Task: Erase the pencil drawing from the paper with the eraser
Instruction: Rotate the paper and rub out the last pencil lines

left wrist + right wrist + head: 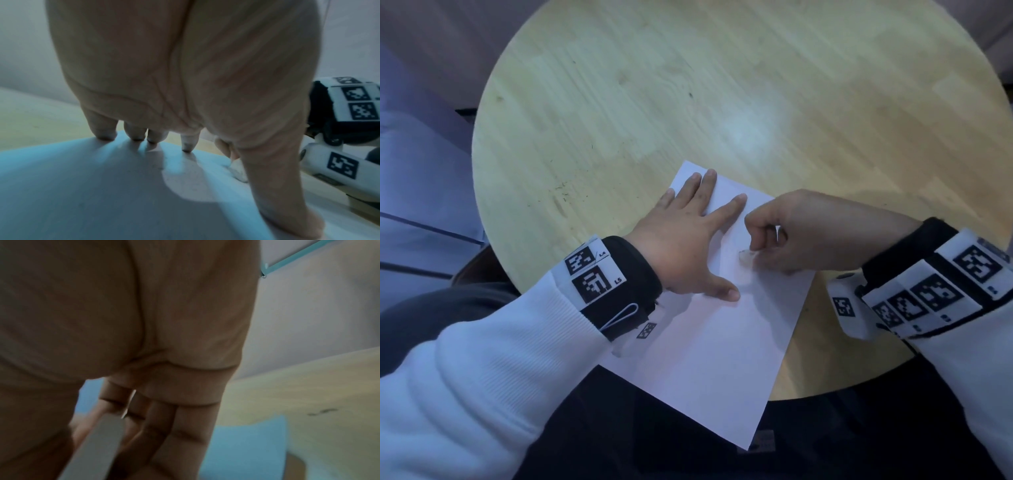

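A white sheet of paper (709, 346) lies tilted on the round wooden table (688, 85), its near corner hanging over the edge. My left hand (681, 240) lies flat on the sheet's upper left part, fingers (187, 142) spread and pressing it down. My right hand (784, 240) pinches a small white eraser (745, 257) and holds its tip against the paper just right of my left hand. The eraser (238, 170) shows beside my left thumb, and as a pale bar (98, 447) in the right wrist view. No pencil line is plain to see.
Most of the wooden table (308, 394) beyond the paper is bare wood with a few dark marks (561, 195). My dark-clothed lap (654, 445) sits below the table's near edge. Marker-covered bands (592, 270) wrap both wrists.
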The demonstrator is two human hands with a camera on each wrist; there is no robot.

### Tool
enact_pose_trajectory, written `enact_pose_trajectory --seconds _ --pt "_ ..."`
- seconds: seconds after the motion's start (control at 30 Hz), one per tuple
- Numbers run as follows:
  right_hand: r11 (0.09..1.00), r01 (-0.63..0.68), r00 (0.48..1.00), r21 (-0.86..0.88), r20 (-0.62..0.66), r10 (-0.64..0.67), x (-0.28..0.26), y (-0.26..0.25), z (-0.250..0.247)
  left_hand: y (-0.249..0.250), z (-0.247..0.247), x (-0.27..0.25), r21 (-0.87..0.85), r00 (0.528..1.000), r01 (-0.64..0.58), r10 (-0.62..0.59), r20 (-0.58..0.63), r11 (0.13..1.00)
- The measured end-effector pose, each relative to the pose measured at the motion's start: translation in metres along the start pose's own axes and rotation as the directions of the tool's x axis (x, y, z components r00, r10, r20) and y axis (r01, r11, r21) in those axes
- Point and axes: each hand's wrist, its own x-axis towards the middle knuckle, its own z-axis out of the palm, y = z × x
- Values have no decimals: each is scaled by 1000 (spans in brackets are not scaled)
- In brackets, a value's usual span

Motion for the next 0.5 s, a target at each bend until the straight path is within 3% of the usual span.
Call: enact_pose_trajectory --seconds 0.03,0.17,0.2,0.33,0.4,0.5 --pt "1000 -5 1000 -4 -5 5 0 1 0 0 0 0 -1 1000 0 0 1 1000" --pt "998 19 953 53 -302 -2 8 8 1 -1 0 1 1 1000 -4 4 -2 1000" --pt "999 20 959 35 -284 -9 7 7 2 -1 0 1 2 1000 -3 3 -3 1000" --pt "1000 13 1000 -11 5 -13 -2 -4 5 -1 0 0 -2 1000 1 -1 -2 1000" --pt "1000 11 995 3 -98 -10 3 0 3 -2 0 0 -6 1000 1 -1 -10 1000" --pt "997 31 931 70 -366 -3 14 6 2 -5 1 0 -5 999 15 -15 -29 1000"
